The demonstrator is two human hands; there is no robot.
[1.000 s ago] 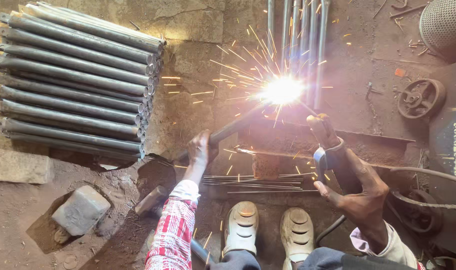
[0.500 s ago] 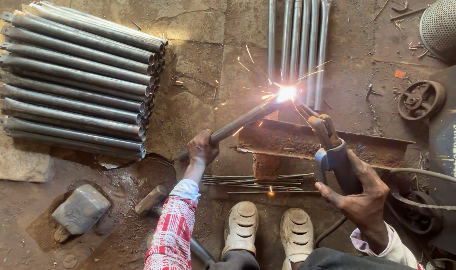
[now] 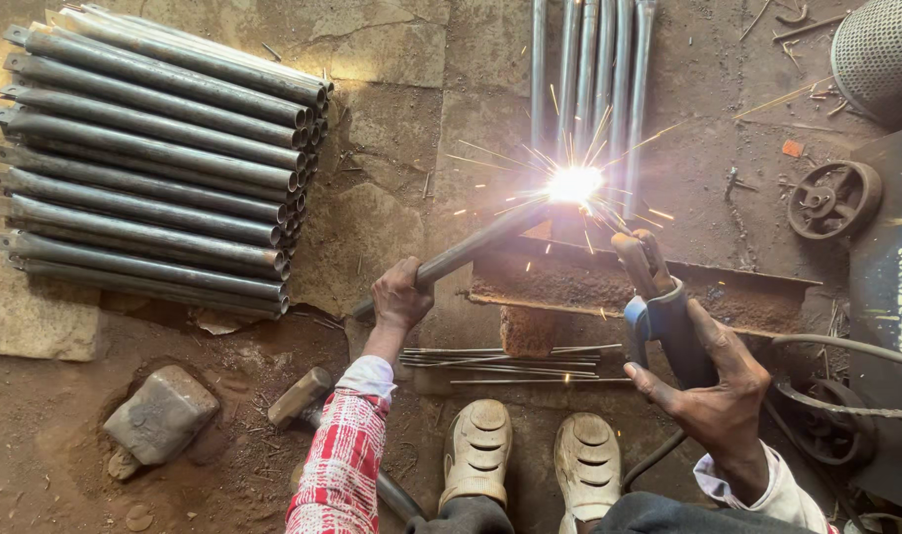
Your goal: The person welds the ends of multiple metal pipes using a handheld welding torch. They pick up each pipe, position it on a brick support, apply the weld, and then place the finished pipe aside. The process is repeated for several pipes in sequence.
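My left hand (image 3: 401,295) grips a grey metal pipe (image 3: 468,249) that slants up to the right, its far end resting on a rusty steel bar (image 3: 609,285). My right hand (image 3: 713,381) holds a welding electrode holder (image 3: 648,287) whose tip points up at the pipe's end. A bright white arc (image 3: 575,184) burns there and throws sparks outward. Thin welding rods (image 3: 510,361) lie on the ground between the bar and my two pale shoes (image 3: 530,455).
A stack of grey pipes (image 3: 154,168) lies at the left. Several thinner pipes (image 3: 594,59) lie at the top centre. A hammer (image 3: 298,398) and a stone block (image 3: 162,413) sit at the lower left. A small wheel (image 3: 832,198), a mesh cylinder (image 3: 881,49) and cables (image 3: 846,346) are at the right.
The arc flared bright, dimmed to a small glow, and now flares again with sparks. Both hands hold almost the same positions.
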